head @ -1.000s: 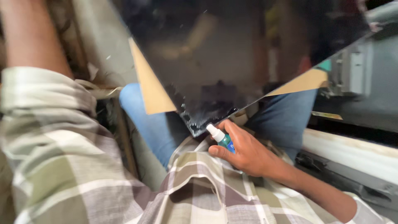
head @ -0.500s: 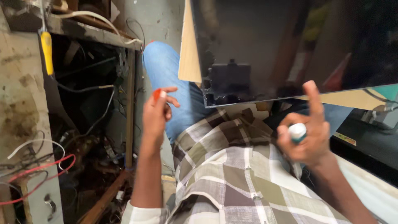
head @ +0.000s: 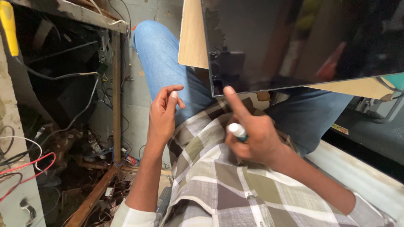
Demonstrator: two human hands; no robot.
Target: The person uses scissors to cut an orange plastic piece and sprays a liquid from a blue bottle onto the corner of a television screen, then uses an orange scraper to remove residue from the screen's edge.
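A large black glossy panel rests tilted across my lap, its lower left corner chipped and bare, with brown cardboard behind it. My right hand grips a small white-capped blue bottle and its index finger points up, touching the panel's lower edge near the corner. My left hand hovers over my left thigh, fingers loosely curled and apart, holding nothing I can see. I wear blue jeans and a plaid shirt.
A rusty metal frame stands at the left with tangled wires and scrap below it. A yellow handle hangs at the top left. A pale ledge runs along the right.
The view tilted from the panel down to my lap and the wiring. My right hand lowered its spread fingers and its index finger reached the panel's edge. The red thing at my left fingertips is gone.
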